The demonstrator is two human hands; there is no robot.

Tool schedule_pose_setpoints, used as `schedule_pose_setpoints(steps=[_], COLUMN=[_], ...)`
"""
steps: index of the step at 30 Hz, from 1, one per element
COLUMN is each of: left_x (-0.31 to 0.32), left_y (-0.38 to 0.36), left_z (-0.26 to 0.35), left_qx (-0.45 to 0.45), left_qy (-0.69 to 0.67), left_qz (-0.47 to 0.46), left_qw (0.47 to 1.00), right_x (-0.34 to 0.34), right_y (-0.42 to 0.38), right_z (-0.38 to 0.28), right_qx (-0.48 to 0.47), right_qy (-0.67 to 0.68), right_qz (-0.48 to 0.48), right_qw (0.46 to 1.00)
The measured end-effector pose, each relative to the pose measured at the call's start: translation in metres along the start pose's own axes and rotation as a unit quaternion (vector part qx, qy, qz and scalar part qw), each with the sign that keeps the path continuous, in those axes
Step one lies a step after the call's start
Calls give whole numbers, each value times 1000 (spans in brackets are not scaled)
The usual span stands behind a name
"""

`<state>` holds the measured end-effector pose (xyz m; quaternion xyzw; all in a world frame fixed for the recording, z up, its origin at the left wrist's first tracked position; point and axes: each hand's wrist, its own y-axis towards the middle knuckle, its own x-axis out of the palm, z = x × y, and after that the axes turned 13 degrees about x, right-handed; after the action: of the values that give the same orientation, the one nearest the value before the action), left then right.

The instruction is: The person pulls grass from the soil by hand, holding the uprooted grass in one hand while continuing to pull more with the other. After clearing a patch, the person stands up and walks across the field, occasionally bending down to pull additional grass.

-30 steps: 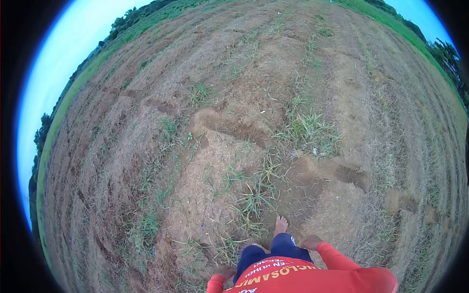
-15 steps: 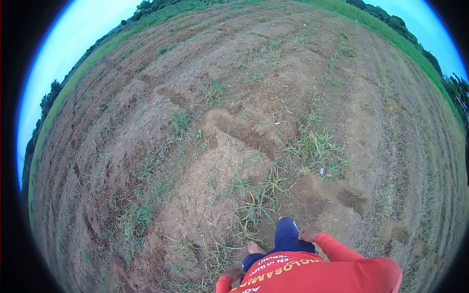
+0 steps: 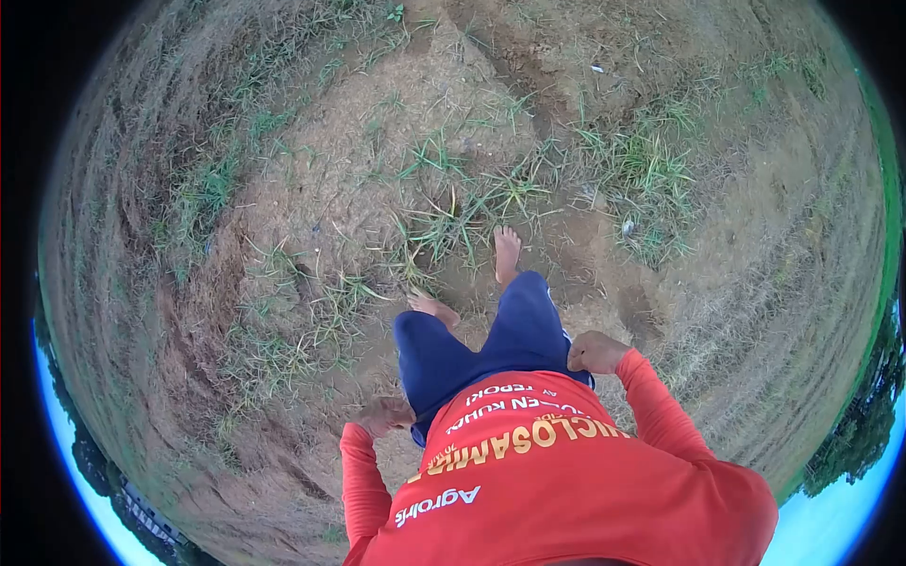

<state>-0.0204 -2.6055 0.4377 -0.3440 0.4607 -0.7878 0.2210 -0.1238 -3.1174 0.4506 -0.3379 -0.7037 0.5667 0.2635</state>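
Observation:
At the sides of my dark blue trousers (image 3: 453,354) are both bare hands. My right hand (image 3: 596,353) is closed, with its fingers pinching the cloth at the right hip. On the other side, my left hand (image 3: 385,415) is curled against the trousers' left edge and appears to grip the cloth; its fingertips are partly hidden. A red long-sleeved shirt (image 3: 566,481) with white and yellow print covers my upper body. My bare feet, the left foot (image 3: 434,308) and the right foot (image 3: 508,251), rest on the soil.
Grass clumps (image 3: 651,165) grow from the brown, uneven ground (image 3: 359,151) ahead. Small pale litter (image 3: 628,227) lies by the right-hand grass. A shallow hollow (image 3: 637,307) dips to the right of my legs. Dry ridges curve away on both sides.
My view has tilted down, so the horizon ahead has left the frame and both feet and more of the shirt show. Both hands remain at the trousers.

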Motion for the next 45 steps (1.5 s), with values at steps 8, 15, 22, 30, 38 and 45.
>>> schedule_pose_setpoints(steps=[8,15,22,30,38,45], left_x=[10,-98,-133,-200,-218,-221], left_y=[80,347,472,472,477,475], left_z=[-10,113,210,174,177,167], left_qx=[-6,344,507,395,403,403], left_qy=[58,352,280,365,336,307], left_qz=[11,339,351,393,378,395], left_qw=[998,802,736,745,763,767], right_x=[-82,-265,-426,-429,-432,-441], right_y=[50,380,636,665,666,651], right_z=[-7,-35,-72,-65,-67,-68], right_qx=[55,-73,-72,-257,-275,-211], right_qy=[-82,-23,74,22,-13,111], right_qz=[-120,339,650,669,702,683], right_qw=[988,938,753,697,656,690])
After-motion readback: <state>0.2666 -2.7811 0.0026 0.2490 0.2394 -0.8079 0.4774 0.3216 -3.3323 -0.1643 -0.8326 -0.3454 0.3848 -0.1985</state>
